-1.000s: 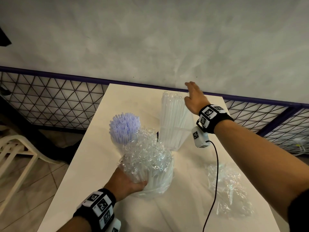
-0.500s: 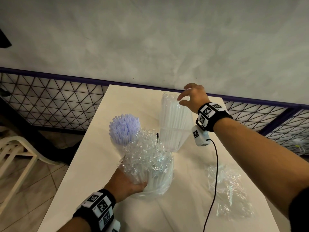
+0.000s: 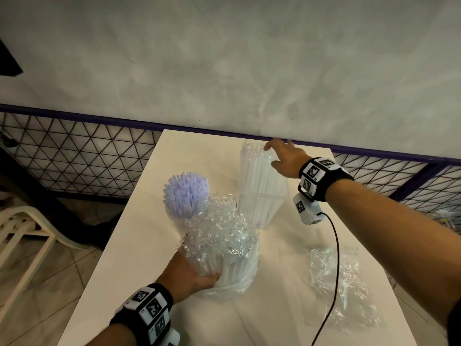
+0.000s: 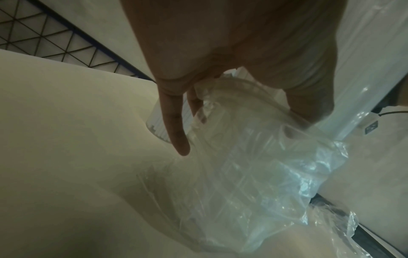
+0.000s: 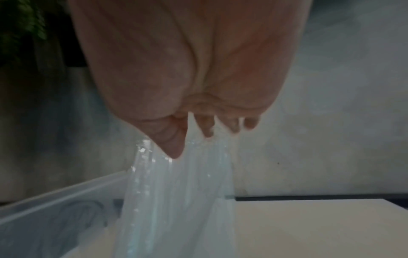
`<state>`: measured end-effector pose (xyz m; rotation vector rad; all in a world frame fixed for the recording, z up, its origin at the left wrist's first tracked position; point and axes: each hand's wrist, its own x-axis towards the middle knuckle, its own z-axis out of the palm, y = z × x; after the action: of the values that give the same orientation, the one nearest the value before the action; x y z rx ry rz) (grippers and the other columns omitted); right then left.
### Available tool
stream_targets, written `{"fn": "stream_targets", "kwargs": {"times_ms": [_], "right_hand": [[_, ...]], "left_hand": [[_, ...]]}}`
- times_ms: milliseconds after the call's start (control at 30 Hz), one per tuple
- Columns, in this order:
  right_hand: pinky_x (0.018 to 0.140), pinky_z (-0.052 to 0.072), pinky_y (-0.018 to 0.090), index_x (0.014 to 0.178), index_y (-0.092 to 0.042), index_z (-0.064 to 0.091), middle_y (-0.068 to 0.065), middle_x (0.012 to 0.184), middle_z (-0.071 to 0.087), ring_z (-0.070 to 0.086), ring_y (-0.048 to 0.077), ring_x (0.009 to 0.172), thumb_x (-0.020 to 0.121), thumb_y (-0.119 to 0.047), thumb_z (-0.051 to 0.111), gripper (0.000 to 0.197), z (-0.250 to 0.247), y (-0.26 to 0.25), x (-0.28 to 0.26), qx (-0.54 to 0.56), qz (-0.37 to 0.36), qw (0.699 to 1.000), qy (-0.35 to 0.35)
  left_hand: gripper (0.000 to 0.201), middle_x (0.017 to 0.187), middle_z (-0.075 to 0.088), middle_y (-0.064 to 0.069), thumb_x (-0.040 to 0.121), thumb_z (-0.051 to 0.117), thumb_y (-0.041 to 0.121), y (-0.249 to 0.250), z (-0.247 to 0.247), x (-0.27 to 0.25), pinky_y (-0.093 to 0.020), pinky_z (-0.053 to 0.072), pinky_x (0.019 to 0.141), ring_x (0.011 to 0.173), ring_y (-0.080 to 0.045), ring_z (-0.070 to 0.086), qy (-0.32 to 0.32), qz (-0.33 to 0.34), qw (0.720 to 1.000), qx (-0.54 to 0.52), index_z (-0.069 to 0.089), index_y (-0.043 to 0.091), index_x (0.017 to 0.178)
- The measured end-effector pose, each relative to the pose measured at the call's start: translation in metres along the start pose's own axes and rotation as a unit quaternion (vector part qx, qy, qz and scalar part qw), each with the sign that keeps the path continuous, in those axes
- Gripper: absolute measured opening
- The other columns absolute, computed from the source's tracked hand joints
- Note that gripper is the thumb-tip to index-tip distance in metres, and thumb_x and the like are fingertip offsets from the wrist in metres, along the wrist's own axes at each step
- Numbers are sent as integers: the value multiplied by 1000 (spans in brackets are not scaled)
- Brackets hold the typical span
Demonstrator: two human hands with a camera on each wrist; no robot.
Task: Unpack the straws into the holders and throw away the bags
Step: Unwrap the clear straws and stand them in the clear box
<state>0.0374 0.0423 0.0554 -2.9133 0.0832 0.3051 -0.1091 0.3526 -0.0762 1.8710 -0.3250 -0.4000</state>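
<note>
My left hand [image 3: 199, 273] grips the side of a round holder of white straws [image 3: 232, 265], whose crumpled clear bag [image 3: 219, 236] still covers the tops. In the left wrist view the fingers [image 4: 174, 125] curl round this wrapped holder [image 4: 253, 165]. A tall pack of clear straws [image 3: 257, 176] stands in a square clear holder [image 3: 262, 208] at the back. My right hand [image 3: 277, 151] lies over its top with fingers stretched out, and the thumb [image 5: 172, 139] touches the pack's bag [image 5: 176, 200]. Purple straws [image 3: 185, 191] stand unwrapped in a holder on the left.
An empty crumpled bag [image 3: 341, 283] lies on the white table [image 3: 139, 258] at the right, crossed by a black cable [image 3: 334, 258]. A wall and a purple-railed mesh fence [image 3: 74, 158] bound the far edge. A white chair [image 3: 22, 236] stands left of the table.
The right hand's fingers, curled at the top of the tall pack half a second ago, are now stretched out over it. The left hand and its holder have not moved.
</note>
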Motion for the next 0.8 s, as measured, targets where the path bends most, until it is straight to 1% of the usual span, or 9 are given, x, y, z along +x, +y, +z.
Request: {"fn": "stream_targets", "kwargs": {"times_ms": [67, 133, 167, 233, 333, 433, 567, 700, 800], "right_hand": [[114, 21, 56, 138, -27, 44, 1, 161, 24, 15, 34, 150, 89, -4, 48, 54, -2, -8, -12, 4, -28, 996, 80], [109, 33, 50, 127, -24, 55, 1, 149, 45, 35, 30, 140, 76, 6, 44, 60, -6, -20, -30, 46, -126, 978, 161], [102, 41, 41, 121, -22, 60, -1, 135, 57, 49, 26, 127, 71, 9, 42, 62, -6, -26, -42, 85, -185, 966, 158], [84, 48, 24, 120, -23, 61, -7, 120, 64, 60, 12, 108, 70, 14, 44, 65, -2, -38, -69, 145, -244, 957, 52], [85, 53, 22, 127, -27, 51, -10, 124, 59, 58, 6, 109, 75, 9, 57, 64, 16, -46, -106, 192, -233, 947, -111], [87, 52, 23, 131, -27, 49, -11, 122, 57, 56, 6, 109, 75, -8, 77, 65, 48, -36, -130, 216, -195, 942, -167], [78, 48, 15, 130, -30, 54, -10, 115, 61, 58, 6, 100, 69, -38, 88, 71, 90, -37, -145, 248, -156, 950, -108], [60, 37, 10, 98, -17, 67, -8, 83, 62, 55, 4, 66, 75, -22, 84, 29, 103, -45, -144, 286, -164, 944, -11], [63, 45, 24, 91, -23, 66, -1, 84, 68, 61, 17, 74, 72, -27, 79, 23, 108, -44, -142, 312, -124, 942, -20]], "left_hand": [[55, 99, 70, 17, 62, 87, 15, -5, -1, 0, -1, 39, 84, 97, 4, 64, 5, -9, 1000, -18, 60, 21, 110], [56, 100, 70, 16, 60, 86, 24, -4, 0, 0, -3, 40, 87, 100, 2, 64, 6, 6, 1000, -1, 61, 24, 110], [55, 101, 70, 16, 60, 85, 26, -2, 0, 1, -6, 42, 89, 100, 0, 64, 5, 15, 1000, 5, 61, 25, 109], [50, 100, 71, 14, 61, 84, 25, -1, 0, 1, -11, 45, 90, 98, -2, 66, 0, 23, 1000, 6, 63, 26, 107], [53, 99, 71, 13, 59, 85, 28, -6, 0, 1, -11, 45, 88, 98, -1, 66, -2, 15, 1000, 5, 63, 26, 107], [53, 94, 73, 10, 57, 85, 30, -9, 0, 1, -12, 46, 87, 93, -3, 68, 3, 7, 1000, 3, 63, 21, 105], [50, 91, 73, 11, 57, 82, 30, -7, 1, 3, -10, 46, 86, 91, -3, 68, 1, 16, 1000, 20, 64, 19, 102], [44, 92, 71, 22, 60, 82, 27, -2, 1, 2, -2, 41, 84, 92, 6, 66, -3, 27, 999, 34, 66, 22, 101], [35, 84, 70, 28, 66, 83, 15, 2, 1, 2, 0, 39, 80, 86, 10, 65, -7, 41, 998, 52, 66, 24, 94]]}}
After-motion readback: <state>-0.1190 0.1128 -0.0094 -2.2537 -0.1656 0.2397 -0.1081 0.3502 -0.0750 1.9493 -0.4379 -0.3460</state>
